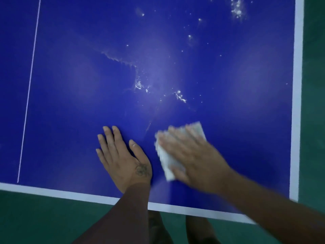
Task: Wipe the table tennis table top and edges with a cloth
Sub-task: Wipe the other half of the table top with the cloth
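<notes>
Floor: dark green matt ground, nearest the viewer, below the table's corner.
Near edge: white painted border band along the blue table tennis table top, flat with a soft sheen; it meets a like white side band at the right.
Left hand: left hand rests palm down on bare blue surface just inside the near edge, fingers straight and slightly spread, holding nothing; it reads as a brace.
Right hand: right hand, blurred, lies flat over the cloth, fingers straight and pressing down; no pinch shows.
Cloth: pale folded rectangular wiping cloth, soft and finely ribbed at its border, flat on the top, just right of the left hand and not touching it; its long axis runs near to far, leaning right.
Key relation: white dried splatter and streaks lie beyond the cloth's far end, ahead and a little left; the right hand is the nearer of the two, so a forward push looks the likely stroke.
Further soiling: white speck cluster at the far right, well apart from both hands.
Marking: thin white centre line at the far left.
</notes>
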Motion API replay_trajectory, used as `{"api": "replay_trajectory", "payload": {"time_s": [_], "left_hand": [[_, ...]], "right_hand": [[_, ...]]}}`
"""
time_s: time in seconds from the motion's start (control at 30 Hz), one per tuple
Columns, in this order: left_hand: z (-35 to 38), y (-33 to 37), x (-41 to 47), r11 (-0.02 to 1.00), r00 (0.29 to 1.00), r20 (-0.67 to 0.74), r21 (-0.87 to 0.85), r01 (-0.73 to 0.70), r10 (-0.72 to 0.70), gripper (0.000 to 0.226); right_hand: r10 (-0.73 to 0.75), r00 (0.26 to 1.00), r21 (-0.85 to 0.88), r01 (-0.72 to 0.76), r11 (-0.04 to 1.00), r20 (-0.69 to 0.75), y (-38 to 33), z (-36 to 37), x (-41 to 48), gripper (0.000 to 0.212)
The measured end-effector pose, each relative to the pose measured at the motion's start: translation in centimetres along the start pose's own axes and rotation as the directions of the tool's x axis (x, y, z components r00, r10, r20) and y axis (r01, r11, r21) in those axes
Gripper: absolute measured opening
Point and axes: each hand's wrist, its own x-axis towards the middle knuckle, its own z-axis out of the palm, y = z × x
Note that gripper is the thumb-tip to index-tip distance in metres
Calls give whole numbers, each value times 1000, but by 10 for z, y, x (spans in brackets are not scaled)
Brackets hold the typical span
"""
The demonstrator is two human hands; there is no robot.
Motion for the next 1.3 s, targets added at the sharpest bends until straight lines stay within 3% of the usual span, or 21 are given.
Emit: {"api": "replay_trajectory", "payload": {"time_s": [0.07,0.17,0.23,0.33,0.43,0.5,0.57,0.63,0.7,0.8,0.87,0.97,1.03,1.2,1.3], "left_hand": [[0,1,0,1000,1000,-12,-6,2,-2,61],[0,1,-1,1000,1000,-28,-11,1,-1,58],[1,-2,-1,1000,999,-36,2,-9,9,57],[3,-3,0,1000,999,-33,25,-16,17,58],[5,-2,-1,999,999,-34,31,-25,26,60],[6,-4,-1,1000,999,-40,11,-3,4,60],[6,-3,-1,999,998,-59,-28,34,-36,59],[6,-1,-1,998,996,-77,-48,48,-52,58],[6,0,-2,998,996,-80,-48,44,-48,57],[6,0,-2,998,996,-67,-36,51,-53,58],[6,-1,-3,998,997,-61,-28,51,-53,58],[6,0,-3,999,998,-55,-26,36,-38,58],[6,0,-3,999,998,-50,-22,41,-42,59],[4,1,-2,999,999,-35,-19,40,-41,60],[2,2,-2,999,999,-35,-10,41,-42,60]], "right_hand": [[132,988,-38,-136,990,-86,46,-12,42,63],[431,892,-31,-438,898,-137,90,-30,66,65],[479,868,-35,-487,873,-135,80,-30,49,67],[325,941,-19,-328,944,-93,32,-18,1,67],[40,999,87,-42,995,23,-5,-7,-12,68],[-157,984,83,151,985,80,-7,-7,17,69],[-248,966,70,242,968,79,9,-10,62,68],[-193,981,36,192,981,30,42,-18,112,64],[-12,1000,-36,12,999,5,82,-31,151,65],[280,960,-13,-280,960,-18,128,-48,162,70],[310,949,-14,-311,950,-52,126,-52,140,67],[137,988,-40,-140,989,-73,94,-42,89,62],[-32,999,-11,32,999,8,71,-34,67,63],[-326,939,5,327,945,111,31,-28,117,60],[-315,938,-10,320,947,145,33,-28,178,63]]}}
